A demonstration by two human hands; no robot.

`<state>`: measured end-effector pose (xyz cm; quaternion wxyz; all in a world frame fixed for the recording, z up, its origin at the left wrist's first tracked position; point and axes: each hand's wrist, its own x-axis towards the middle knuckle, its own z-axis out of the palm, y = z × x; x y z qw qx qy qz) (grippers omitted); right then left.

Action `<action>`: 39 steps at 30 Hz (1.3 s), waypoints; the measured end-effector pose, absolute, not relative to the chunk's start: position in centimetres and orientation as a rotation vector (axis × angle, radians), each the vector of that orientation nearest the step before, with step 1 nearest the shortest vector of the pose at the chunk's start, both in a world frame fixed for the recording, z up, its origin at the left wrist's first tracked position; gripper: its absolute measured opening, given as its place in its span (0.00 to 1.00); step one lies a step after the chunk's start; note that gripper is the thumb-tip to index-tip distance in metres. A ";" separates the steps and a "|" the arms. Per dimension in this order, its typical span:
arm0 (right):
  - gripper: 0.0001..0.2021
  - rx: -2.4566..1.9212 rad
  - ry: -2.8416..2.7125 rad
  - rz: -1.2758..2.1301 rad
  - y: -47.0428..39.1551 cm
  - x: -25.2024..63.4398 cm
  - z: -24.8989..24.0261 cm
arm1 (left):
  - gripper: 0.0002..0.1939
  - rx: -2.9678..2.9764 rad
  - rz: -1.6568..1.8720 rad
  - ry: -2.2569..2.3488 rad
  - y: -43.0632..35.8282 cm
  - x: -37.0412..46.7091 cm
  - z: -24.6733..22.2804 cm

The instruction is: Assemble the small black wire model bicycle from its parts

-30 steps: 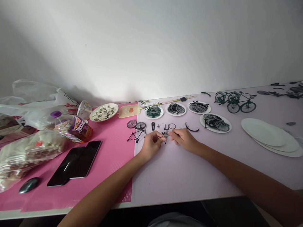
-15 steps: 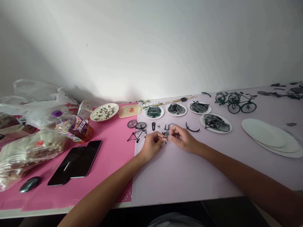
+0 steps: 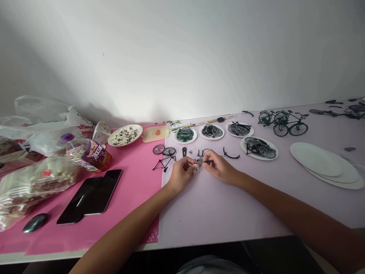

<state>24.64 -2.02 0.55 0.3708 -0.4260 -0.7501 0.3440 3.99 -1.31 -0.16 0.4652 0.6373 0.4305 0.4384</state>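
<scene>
My left hand [image 3: 182, 173] and my right hand [image 3: 221, 167] meet near the middle of the table, fingertips pinched on a small dark part [image 3: 200, 163] held between them. Its exact shape is too small to tell. Left of my left hand lie a black bicycle frame [image 3: 162, 164] and two black wheels [image 3: 164, 150]. Just behind my hands are a short black piece [image 3: 184, 152] and other small parts. A curved black strip [image 3: 230, 153] lies behind my right hand.
Plates of bicycle parts [image 3: 211, 131] stand along the back, with assembled green bicycles [image 3: 291, 125] and white plates [image 3: 327, 163] at right. At left are a bowl [image 3: 125, 136], a bottle [image 3: 88, 152], bags [image 3: 37, 179], phones [image 3: 91, 196] and a mouse [image 3: 35, 222].
The small part between my fingertips has shifted slightly, and my fingers have moved a little around it. The whole view has slid a few pixels to the left.
</scene>
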 end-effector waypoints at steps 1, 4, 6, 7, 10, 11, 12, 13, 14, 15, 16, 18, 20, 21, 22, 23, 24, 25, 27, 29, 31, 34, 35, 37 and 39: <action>0.06 -1.090 -1.921 0.884 -1.9 24.6 0.4 | 0.15 1.569 1.087 1.067 -1.3 4.0 -0.2; 0.06 -1.080 -1.916 0.884 -1.7 24.5 0.0 | 0.13 1.578 1.102 1.085 -1.2 3.9 -0.3; 0.07 -1.080 -1.920 0.890 -1.7 24.5 -0.1 | 0.12 1.580 1.105 1.094 -1.1 3.9 -0.4; 0.07 -1.081 -1.923 0.896 -1.7 24.5 -0.1 | 0.11 1.580 1.107 1.098 -1.1 3.9 -0.4; 0.09 -1.086 -1.942 0.918 -1.7 24.5 0.1 | 0.11 1.581 1.108 1.099 -1.1 3.8 -0.2; 0.10 -1.090 -1.956 0.911 -1.7 24.5 0.2 | 0.12 1.582 1.105 1.095 -1.2 3.8 -0.2; 0.11 -1.096 -1.972 0.893 -1.7 24.5 0.2 | 0.12 1.583 1.101 1.091 -1.2 3.8 -0.1; 0.12 -1.102 -1.985 0.865 -1.6 24.5 0.2 | 0.13 1.583 1.097 1.086 -1.3 3.9 0.0; 0.13 -1.106 -1.994 0.832 -1.6 24.6 0.2 | 0.13 1.582 1.094 1.083 -1.3 3.9 0.0; 0.14 -1.108 -1.999 0.802 -1.5 24.6 0.2 | 0.13 1.582 1.091 1.080 -1.3 3.9 0.1; 0.14 -1.107 -2.001 0.781 -1.5 24.6 0.2 | 0.13 1.581 1.087 1.078 -1.4 3.9 0.1; 0.14 -1.101 -2.003 0.759 -1.5 24.6 0.3 | 0.13 1.581 1.075 1.073 -1.4 3.9 0.0; 0.15 -1.104 -1.999 0.750 -1.6 24.5 0.4 | 0.11 1.588 1.076 1.079 -1.3 3.9 0.0; 0.15 -1.113 -1.989 0.751 -1.7 24.5 0.5 | 0.10 1.597 1.093 1.092 -1.3 3.9 0.0; 0.15 -1.124 -1.978 0.758 -1.8 24.4 0.6 | 0.10 1.609 1.120 1.114 -1.2 3.8 0.0; 0.15 -1.133 -1.969 0.764 -1.9 24.4 0.6 | 0.09 1.623 1.153 1.141 -1.2 3.8 0.0; 0.14 -1.138 -1.963 0.765 -1.9 24.3 0.5 | 0.08 1.636 1.187 1.168 -1.1 3.8 0.0; 0.13 -1.136 -1.961 0.761 -2.0 24.2 0.4 | 0.07 1.645 1.219 1.191 -1.0 3.7 0.0; 0.11 -1.124 -1.979 0.743 -2.0 24.0 0.0 | 0.07 1.645 1.261 1.213 -0.9 3.7 0.0; 0.08 -1.125 -2.009 0.734 -1.9 23.8 -0.5 | 0.06 1.623 1.286 1.216 -0.7 3.6 0.0; 0.08 -1.139 -2.042 0.710 -1.7 23.7 -1.1 | 0.06 1.596 1.293 1.214 -0.6 3.7 -0.1; 0.08 -1.142 -2.112 0.621 -1.5 23.6 -1.6 | 0.07 1.579 1.278 1.191 -0.6 3.9 -0.1; 0.08 -1.135 -2.138 0.590 -1.5 23.6 -1.7 | 0.07 1.580 1.275 1.175 -0.7 3.9 -0.2; 0.09 -1.117 -2.186 0.542 -1.5 23.7 -1.8 | 0.07 1.576 1.278 1.135 -0.7 4.0 -0.2; 0.10 -1.098 -2.222 0.506 -1.5 23.7 -1.8 | 0.07 1.563 1.289 1.102 -0.7 4.1 -0.4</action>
